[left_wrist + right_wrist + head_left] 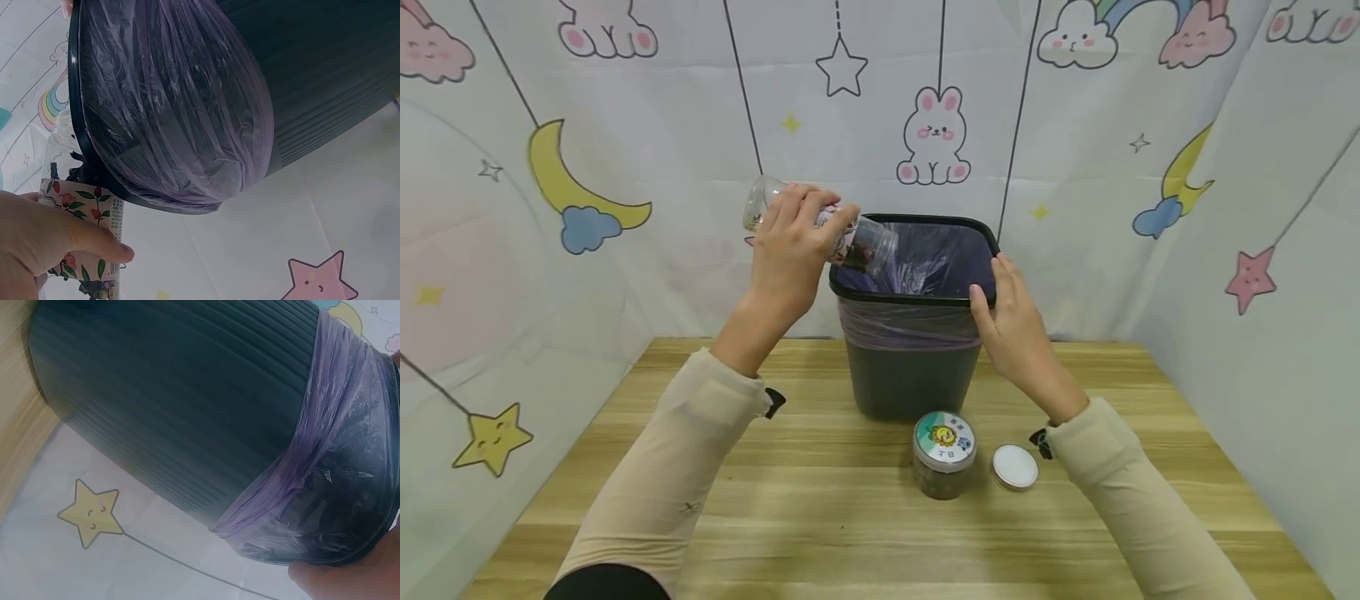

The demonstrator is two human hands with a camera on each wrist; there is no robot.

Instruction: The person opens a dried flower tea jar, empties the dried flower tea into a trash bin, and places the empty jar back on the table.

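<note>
My left hand (793, 250) grips a clear jar (878, 248) round its middle, over a label with red flowers and green leaves (78, 209). The jar lies tilted, its mouth end over the left side of the trash bin (910, 379). Dark dried bits (76, 169) show inside it near the mouth, with more toward its base. A thin purple bag (910, 325) lines the dark bin and folds down over its black rim (917, 300). At the bin's right front corner, my right hand (1018, 337) rests against the rim, thumb and fingers spread and fairly straight.
In front of the bin stands a closed jar (945, 479) with a sun picture on its lid. Beside it a small round white lid (1015, 467) lies on the wooden table (820, 533). A patterned white cloth (685, 108) hangs close behind the bin and along both sides.
</note>
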